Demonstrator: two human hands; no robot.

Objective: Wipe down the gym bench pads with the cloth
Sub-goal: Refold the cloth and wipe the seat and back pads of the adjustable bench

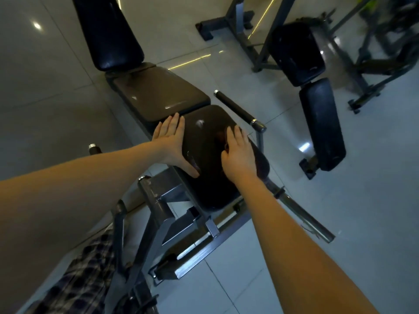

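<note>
Black vinyl near pad [208, 159] of the gym bench: left hand [172, 141] is lying flat along its left edge, fingers straight, gripping nothing; right hand [238, 155] is pressing flat towards its right edge, fingers extended. Dim brownish patch under those fingertips is possibly the cloth [221, 137]. Brown seat pad [158, 94] and black backrest [106, 30] are lying beyond the far edge.

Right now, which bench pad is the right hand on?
The dark end pad nearest the camera, under the right hand; the brown middle pad and raised black back pad lie beyond.
</note>
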